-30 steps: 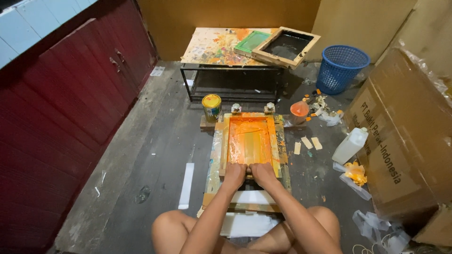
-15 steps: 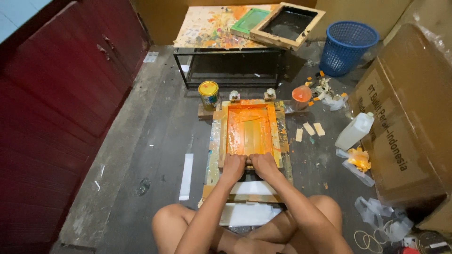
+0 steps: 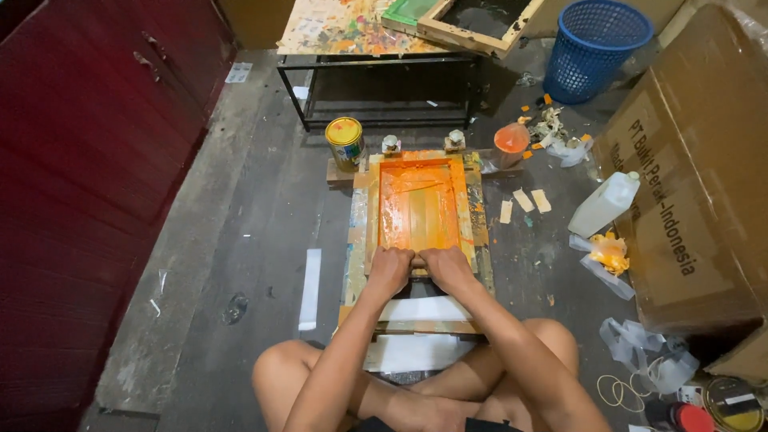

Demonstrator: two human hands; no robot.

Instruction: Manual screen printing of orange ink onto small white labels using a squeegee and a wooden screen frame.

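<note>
Head view: wooden-framed printing screen (image 3: 419, 210), mesh slick with orange ink, flat on the worn plank floor (image 3: 264, 216). Left hand (image 3: 390, 270) and right hand (image 3: 448, 267), side by side, clamped on a squeegee at the frame's near edge. Round yellow-lidded paint tin (image 3: 345, 142) just beyond; large brown cardboard box (image 3: 688, 176), dark lettering, at right.

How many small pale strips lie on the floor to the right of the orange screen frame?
3 small pale strips: one nearest the orange screen frame, one in the middle, one farthest right. Others may be hidden among the scraps.
</note>
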